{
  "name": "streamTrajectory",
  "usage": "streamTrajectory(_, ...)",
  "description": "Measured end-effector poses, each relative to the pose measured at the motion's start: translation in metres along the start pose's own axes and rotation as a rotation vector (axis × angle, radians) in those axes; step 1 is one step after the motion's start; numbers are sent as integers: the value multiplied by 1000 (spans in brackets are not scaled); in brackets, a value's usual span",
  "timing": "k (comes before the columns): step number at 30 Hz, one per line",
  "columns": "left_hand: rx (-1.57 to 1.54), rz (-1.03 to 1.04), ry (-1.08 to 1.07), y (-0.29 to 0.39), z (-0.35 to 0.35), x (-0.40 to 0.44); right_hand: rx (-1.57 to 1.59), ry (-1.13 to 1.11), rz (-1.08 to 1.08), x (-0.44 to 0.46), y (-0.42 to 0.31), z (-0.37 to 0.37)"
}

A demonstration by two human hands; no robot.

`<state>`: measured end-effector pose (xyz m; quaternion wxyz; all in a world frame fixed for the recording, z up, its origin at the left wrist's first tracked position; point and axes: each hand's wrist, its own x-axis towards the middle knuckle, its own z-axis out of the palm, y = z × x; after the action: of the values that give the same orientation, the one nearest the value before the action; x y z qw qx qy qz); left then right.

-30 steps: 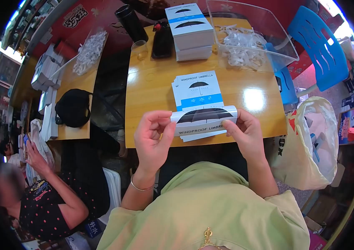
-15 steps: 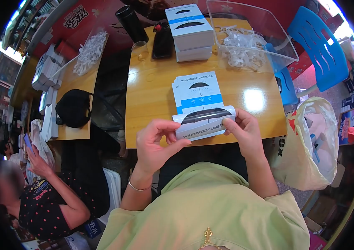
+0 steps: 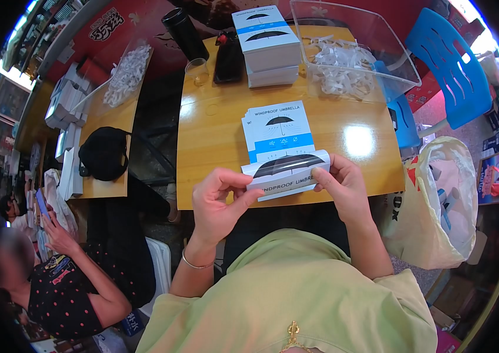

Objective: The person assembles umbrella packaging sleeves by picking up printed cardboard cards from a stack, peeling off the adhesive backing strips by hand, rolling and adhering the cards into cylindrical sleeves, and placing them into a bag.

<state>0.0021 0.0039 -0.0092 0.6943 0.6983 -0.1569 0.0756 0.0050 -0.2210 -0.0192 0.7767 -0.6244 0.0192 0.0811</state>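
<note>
As our right grip (image 3: 343, 182) pins one end of a curled umbrella sheet (image 3: 289, 165), our left grip (image 3: 221, 203) brings its thumb up onto the other. Half a second ago that thumb lay along the sheet's lower edge and left the first letter of "WINDPROOF" in view; now its tip rests on the printed face and covers the start of the word. We read this as a small change of hold: both ends of the curl are now under control, yet the sheet has not been let go and the work on it looks unfinished. The right thumb presses the front with its fingers behind, closed on the sheet. Whether the left fingers truly pinch from the back, we cannot tell.

The sheet bows over the near end of a low stack of cards (image 3: 279, 120), at the front of our wooden worktop (image 3: 214, 129); whether it is joined to the card beneath is hidden. Beyond, a taller stack (image 3: 270, 50) and a clear bin (image 3: 405, 56) of white strips (image 3: 343, 62) stand unchanged. To our left, a neighbour's hand (image 3: 61, 235) holds a phone (image 3: 42, 203).
</note>
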Motion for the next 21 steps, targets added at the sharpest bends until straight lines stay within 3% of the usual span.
streamTrajectory(11,22,0,3,0,0,-1,14,-23,-31,-2,7,-1)
streamTrajectory(21,298,-5,-54,1,-4,-1,-5,5,-151,-1,17,2)
